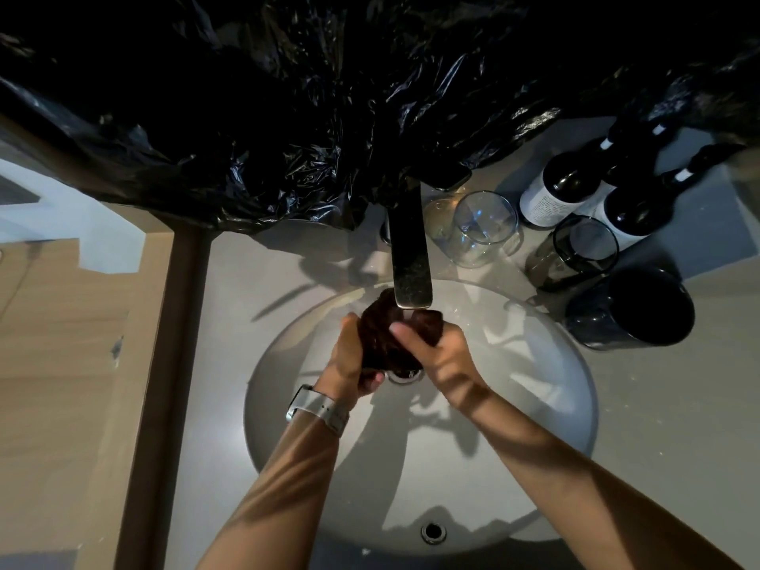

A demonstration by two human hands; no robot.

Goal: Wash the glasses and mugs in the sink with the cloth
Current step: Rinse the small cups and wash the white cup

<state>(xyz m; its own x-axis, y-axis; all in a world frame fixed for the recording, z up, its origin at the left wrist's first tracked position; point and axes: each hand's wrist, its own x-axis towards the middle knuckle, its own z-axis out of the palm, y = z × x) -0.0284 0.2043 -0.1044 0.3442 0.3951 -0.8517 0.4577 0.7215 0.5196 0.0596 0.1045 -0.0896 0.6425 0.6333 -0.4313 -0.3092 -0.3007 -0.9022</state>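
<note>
Dark cloth was bunched between both hands, right under the tap spout, over the sink near the drain. Left hand came in from lower left, wrist with a pale watch, fingers curled round the cloth's left side. Right hand reached in from lower right, thumb across the front of the cloth, fingers wrapped behind it; both grips tight, nothing else held. Forearms angled in over the near rim, meeting mid-basin. Open basin on both sides of the hands and toward the overflow hole. On the counter to the right, well apart from the hands: clear glass, smoked glass, black mug just beside the sink edge, two dark bottles behind them. Black plastic sheeting hung over the back, its edge just above the tap.
</note>
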